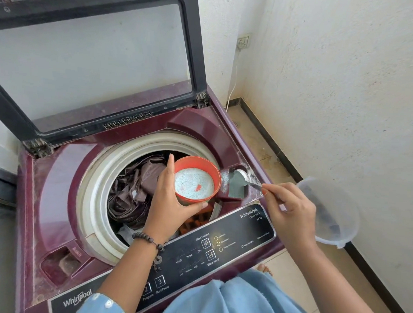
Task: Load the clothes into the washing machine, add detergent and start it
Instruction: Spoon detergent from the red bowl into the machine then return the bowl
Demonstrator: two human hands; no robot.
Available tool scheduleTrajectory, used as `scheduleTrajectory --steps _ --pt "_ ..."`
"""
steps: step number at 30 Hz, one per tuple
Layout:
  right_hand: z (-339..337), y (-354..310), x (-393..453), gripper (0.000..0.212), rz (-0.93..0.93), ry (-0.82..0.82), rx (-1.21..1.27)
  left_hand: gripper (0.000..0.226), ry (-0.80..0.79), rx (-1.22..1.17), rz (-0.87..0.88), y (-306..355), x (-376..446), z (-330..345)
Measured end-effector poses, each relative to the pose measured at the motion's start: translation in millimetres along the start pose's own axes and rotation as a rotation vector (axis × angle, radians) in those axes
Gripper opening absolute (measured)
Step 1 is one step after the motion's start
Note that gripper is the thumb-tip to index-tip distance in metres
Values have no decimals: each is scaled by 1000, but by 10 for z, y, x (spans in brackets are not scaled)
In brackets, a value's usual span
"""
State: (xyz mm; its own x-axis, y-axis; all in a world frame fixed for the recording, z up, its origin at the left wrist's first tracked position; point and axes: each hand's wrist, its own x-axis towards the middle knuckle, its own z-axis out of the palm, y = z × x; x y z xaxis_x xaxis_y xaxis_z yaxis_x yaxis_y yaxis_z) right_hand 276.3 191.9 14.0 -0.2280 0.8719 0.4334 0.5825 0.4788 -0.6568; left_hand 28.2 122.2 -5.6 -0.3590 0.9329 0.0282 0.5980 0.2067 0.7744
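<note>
Clearly the orange tub [197,178] of detergent powder [194,184] is light but spillable; best cupped round its wall and kept level, as the left hand [172,197] grips it over the drum of the washing machine [63,172]; the powder looks loose, pale blue and grainy; the right hand [291,208] pinches a thin metal spoon [245,178] over the grey dispenser pocket [236,186], with a clear lid [329,210] behind it; soft brown clothes [136,191] lie crumpled in the drum.

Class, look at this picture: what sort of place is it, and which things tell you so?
Probably a home laundry corner or utility area. A top-loading washing machine stands open with clothes in its drum, against plain white walls with a wall socket, and a container of detergent powder is held over it.
</note>
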Motion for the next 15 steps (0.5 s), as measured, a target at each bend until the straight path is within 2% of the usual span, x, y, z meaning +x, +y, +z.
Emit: scheduleTrajectory --steps 4,7,12,15 --pt "37 17 -46 13 -220 -46 -154 131 -4 -5 -11 6 4 -15" --pt "49 44 -49 20 -262 -87 -192 131 -8 -19 -20 36 -1 -31" --pt "5 -14 19 8 -144 -9 -81 131 -19 19 -1 9 3 -4" --pt "-26 -102 70 15 26 25 80 133 -32 38 2 4 8 2"
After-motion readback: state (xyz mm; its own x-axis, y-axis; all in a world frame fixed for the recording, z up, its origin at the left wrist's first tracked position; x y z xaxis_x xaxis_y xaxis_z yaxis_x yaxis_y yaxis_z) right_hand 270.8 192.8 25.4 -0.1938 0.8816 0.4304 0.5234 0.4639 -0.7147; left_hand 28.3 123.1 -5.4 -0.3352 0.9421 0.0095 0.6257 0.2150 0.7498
